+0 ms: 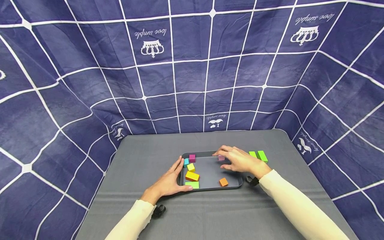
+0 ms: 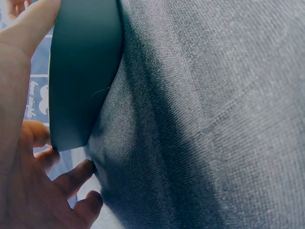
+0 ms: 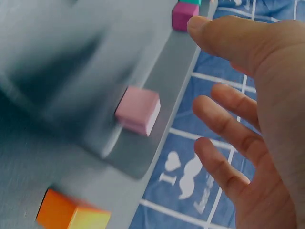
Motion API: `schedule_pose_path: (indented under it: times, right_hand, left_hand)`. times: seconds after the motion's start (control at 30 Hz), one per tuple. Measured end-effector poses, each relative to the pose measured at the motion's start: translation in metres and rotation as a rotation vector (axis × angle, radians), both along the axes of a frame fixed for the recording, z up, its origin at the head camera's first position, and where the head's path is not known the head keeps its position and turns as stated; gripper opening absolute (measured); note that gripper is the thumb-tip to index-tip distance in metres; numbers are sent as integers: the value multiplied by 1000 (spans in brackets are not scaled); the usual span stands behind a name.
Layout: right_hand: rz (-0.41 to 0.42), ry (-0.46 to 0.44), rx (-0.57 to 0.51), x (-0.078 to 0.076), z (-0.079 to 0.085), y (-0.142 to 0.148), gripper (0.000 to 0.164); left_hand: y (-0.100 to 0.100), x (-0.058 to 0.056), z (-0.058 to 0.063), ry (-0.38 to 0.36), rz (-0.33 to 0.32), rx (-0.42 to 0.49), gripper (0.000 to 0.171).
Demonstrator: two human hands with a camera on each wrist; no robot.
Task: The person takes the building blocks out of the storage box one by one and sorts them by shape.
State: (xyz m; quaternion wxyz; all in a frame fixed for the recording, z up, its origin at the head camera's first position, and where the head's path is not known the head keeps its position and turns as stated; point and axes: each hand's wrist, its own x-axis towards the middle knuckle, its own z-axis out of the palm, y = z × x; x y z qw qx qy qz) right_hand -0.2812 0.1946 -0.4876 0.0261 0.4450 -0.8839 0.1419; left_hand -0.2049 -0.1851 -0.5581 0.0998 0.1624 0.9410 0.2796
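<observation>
A shallow grey tray [image 1: 210, 189] of coloured blocks lies on the grey cloth. My left hand [image 1: 168, 181] holds its left end, thumb along the front rim and fingers on the left rim; the tray's dark outer wall [image 2: 86, 71] fills the left wrist view's upper left. My right hand [image 1: 237, 158] hovers over the back right corner, fingers spread around a pink cube [image 3: 138, 109] without gripping it. Along the left side sit a magenta cube [image 1: 192, 158], a blue block [image 1: 186, 162], a yellow cube [image 1: 191, 167], a yellow-orange block [image 1: 192, 176] and a green block [image 1: 192, 184].
An orange cube [image 1: 223, 182] sits at the tray's front right. Outside the tray, two green blocks [image 1: 262, 156] lie right of it, partly behind the right hand. Blue curtains [image 1: 192, 76] with white lines stand behind and on both sides.
</observation>
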Motion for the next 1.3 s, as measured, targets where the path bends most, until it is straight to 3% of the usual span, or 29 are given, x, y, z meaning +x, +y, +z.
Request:
schedule_pose_path:
  times: [0.3, 0.6, 0.83, 1.3]
  right_hand:
    - [71, 2, 104, 1, -2, -34, 60]
    - [120, -51, 142, 0, -7, -62, 58]
    - [194, -47, 177, -2, -14, -82, 59]
    - [264, -58, 258, 5, -17, -111, 63]
  left_hand:
    - [1, 0, 4, -18, 5, -7, 137]
    - [1, 0, 5, -21, 4, -9, 135]
    - [1, -2, 3, -32, -1, -11, 134]
    - [0, 0, 4, -18, -17, 0, 135]
